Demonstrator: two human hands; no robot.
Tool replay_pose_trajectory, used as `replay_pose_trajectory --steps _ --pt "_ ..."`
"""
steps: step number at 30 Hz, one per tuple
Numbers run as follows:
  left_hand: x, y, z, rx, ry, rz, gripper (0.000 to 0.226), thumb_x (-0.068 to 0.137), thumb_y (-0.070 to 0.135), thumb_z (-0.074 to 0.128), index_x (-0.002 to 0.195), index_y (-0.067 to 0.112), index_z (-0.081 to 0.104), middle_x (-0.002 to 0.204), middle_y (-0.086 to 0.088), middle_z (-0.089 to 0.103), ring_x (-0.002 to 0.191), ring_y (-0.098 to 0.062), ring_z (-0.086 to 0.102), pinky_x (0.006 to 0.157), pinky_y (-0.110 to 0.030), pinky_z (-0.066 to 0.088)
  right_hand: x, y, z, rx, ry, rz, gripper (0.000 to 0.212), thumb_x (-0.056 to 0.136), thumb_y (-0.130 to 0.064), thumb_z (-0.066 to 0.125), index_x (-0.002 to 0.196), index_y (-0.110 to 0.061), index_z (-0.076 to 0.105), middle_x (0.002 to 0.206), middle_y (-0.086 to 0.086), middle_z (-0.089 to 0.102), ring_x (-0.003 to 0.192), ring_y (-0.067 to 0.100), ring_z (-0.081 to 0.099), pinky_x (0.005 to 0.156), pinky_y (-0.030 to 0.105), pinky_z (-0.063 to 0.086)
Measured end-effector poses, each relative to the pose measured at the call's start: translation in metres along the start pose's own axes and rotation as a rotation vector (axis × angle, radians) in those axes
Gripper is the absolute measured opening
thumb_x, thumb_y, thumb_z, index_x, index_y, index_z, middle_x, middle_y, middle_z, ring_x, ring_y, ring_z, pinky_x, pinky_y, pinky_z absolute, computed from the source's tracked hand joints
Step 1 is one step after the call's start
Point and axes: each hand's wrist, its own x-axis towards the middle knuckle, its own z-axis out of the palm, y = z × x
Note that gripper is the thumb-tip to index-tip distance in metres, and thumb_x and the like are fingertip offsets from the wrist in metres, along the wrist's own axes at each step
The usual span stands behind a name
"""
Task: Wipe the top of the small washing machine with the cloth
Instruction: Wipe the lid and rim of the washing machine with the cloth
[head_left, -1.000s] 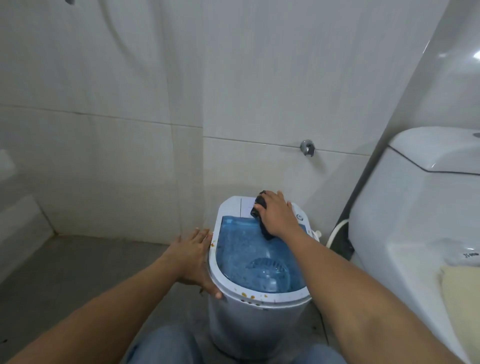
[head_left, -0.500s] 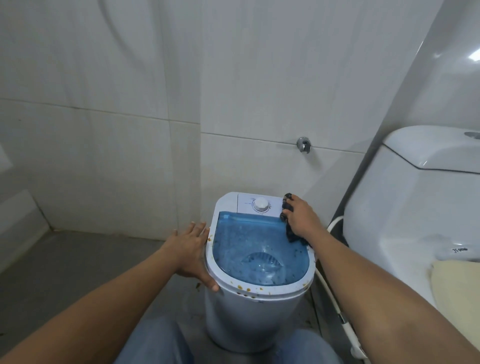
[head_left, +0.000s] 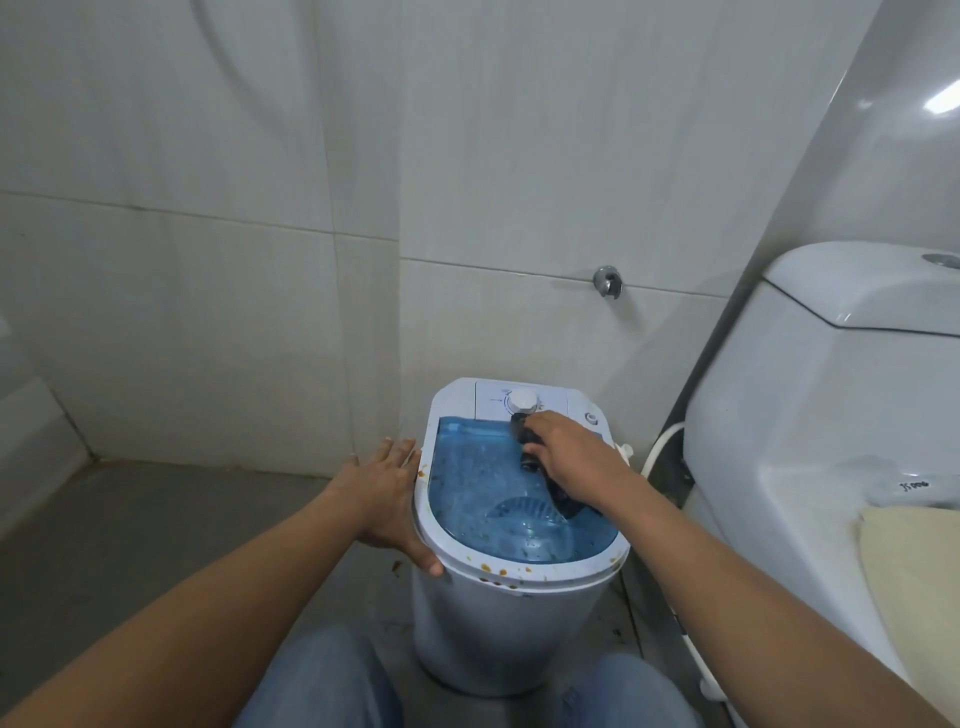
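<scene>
Head view: small white plastic washing machine (head_left: 511, 613) with blue translucent lid sits lower centre. My right hand (head_left: 569, 457) clutches a dark, soft cloth (head_left: 530, 441) bunched against the lid below the white dial (head_left: 523, 401). My left hand (head_left: 387, 501), fingers spread, braces the rim; I judge the machine light and tippable.

The grey floor (head_left: 156, 519) carries the small washing machine (head_left: 498, 623) and, seemingly, the toilet (head_left: 810, 467) beside it.
</scene>
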Motion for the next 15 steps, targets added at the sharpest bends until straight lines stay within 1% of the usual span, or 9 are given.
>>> replay_pose_trajectory --steps 2,3,4,9,11,14,15 --pt "0.001 -0.001 0.001 -0.021 0.008 0.01 0.165 0.033 0.1 0.062 0.16 0.025 -0.011 0.17 -0.001 -0.007 0.157 -0.028 -0.004 0.121 -0.063 0.013 0.009 0.007 0.0 -0.025 0.0 0.005 0.021 0.098 -0.025 0.053 0.113 -0.013 0.062 0.121 0.007 0.059 0.115 0.027 0.051 0.095 0.034 0.038" --pt "0.002 -0.002 0.002 -0.026 0.014 0.008 0.166 0.032 0.101 0.062 0.16 0.025 -0.011 0.17 -0.001 -0.006 0.157 -0.028 -0.003 0.121 -0.063 0.014 0.014 0.011 -0.002 -0.045 -0.006 0.021 0.019 0.098 -0.027 0.052 0.109 -0.014 0.062 0.117 0.007 0.059 0.113 0.027 0.051 0.095 0.04 0.039" --pt "0.002 -0.003 0.002 -0.026 0.022 0.005 0.167 0.031 0.101 0.061 0.161 0.025 -0.01 0.17 -0.001 -0.005 0.157 -0.028 -0.003 0.121 -0.063 0.015 0.02 0.015 -0.003 -0.061 -0.012 0.041 0.019 0.099 -0.028 0.051 0.107 -0.015 0.061 0.115 0.006 0.059 0.112 0.027 0.051 0.096 0.042 0.038" --pt "0.002 0.001 0.0 -0.017 0.019 -0.008 0.169 0.026 0.103 0.058 0.161 0.025 -0.007 0.17 0.0 -0.005 0.157 -0.028 -0.004 0.121 -0.063 0.015 0.035 0.033 0.001 -0.078 0.062 0.135 0.016 0.1 -0.022 0.048 0.106 -0.014 0.06 0.114 0.006 0.056 0.109 0.028 0.05 0.092 0.046 0.039" --pt "0.002 0.001 0.0 -0.018 0.018 -0.01 0.169 0.026 0.103 0.058 0.161 0.025 -0.008 0.17 0.0 -0.005 0.156 -0.028 -0.005 0.121 -0.063 0.015 0.042 0.046 -0.002 -0.034 0.084 0.198 0.014 0.098 -0.023 0.051 0.104 -0.013 0.059 0.112 0.007 0.058 0.106 0.03 0.053 0.088 0.044 0.042" --pt "0.0 0.002 0.003 -0.025 0.032 -0.011 0.166 0.032 0.101 0.062 0.161 0.024 -0.009 0.17 -0.001 -0.004 0.156 -0.029 -0.004 0.122 -0.063 0.016 0.052 0.054 -0.015 0.153 0.127 0.367 0.016 0.096 -0.024 0.055 0.097 -0.011 0.063 0.1 0.012 0.065 0.086 0.03 0.06 0.073 0.034 0.042" --pt "-0.001 0.003 0.003 -0.023 0.029 -0.013 0.165 0.033 0.101 0.062 0.16 0.024 -0.01 0.17 -0.001 -0.004 0.156 -0.029 -0.004 0.122 -0.063 0.016 0.054 0.052 -0.017 0.213 0.171 0.395 0.016 0.096 -0.023 0.055 0.096 -0.01 0.064 0.098 0.012 0.066 0.085 0.03 0.061 0.071 0.032 0.042"
